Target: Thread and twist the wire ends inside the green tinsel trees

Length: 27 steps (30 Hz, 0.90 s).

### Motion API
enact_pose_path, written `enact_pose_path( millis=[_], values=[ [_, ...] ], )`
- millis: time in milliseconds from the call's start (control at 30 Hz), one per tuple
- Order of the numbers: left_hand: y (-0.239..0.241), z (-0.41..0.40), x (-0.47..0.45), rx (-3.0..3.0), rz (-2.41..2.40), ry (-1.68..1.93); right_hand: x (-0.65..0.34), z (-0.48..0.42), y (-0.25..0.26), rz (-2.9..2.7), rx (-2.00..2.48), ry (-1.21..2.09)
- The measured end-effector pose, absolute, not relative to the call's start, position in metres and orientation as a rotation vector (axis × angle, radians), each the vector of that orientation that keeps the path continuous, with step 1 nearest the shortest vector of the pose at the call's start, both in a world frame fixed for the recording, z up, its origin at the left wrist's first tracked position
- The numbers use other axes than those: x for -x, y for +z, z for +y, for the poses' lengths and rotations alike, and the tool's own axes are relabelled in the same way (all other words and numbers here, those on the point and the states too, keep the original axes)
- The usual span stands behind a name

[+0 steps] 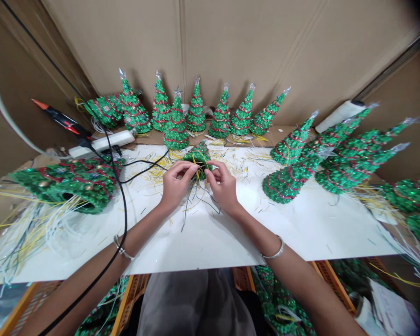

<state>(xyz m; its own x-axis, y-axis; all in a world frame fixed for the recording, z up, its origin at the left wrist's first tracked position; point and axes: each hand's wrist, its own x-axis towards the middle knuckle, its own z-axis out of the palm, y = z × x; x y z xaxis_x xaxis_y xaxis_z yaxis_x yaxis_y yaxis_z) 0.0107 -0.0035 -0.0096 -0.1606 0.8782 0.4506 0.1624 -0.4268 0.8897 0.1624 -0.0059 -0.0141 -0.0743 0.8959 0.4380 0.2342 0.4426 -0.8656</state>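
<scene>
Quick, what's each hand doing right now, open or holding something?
Left hand: closed, apparently pinching yellow strands by the green tree lying ahead.
Right hand: partly curled at that tree; exact grip can't be told.

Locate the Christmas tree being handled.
In the head view, the handled Christmas tree lies near centre, its base between the left hand and right hand, in front of the standing trees.

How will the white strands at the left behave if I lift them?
The white strands would probably flop, since they curve loosely. They may tangle, because many cross. Pulling might tug the green decoration beside them, as some seem to enter its opening.
</scene>
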Motion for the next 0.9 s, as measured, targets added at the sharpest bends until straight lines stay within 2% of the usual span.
enact_pose_path(
  millis=[167,567,900],
  values=[
    [-0.0086,-0.0039,-0.0109,-1.591,1.18,1.66,-0.161,-0.0073,-0.0135,-1.659,1.005,0.714],
    [-0.0087,-0.0045,-0.0113,-1.59,1.178,1.67,-0.1567,-0.0068,-0.0174,-1.458,0.979,0.914],
    [-0.0104,-0.0034,-0.0104,-1.564,1.15,1.668,-0.1556,-0.0113,-0.0161,-1.606,0.963,0.777]
  ],
)
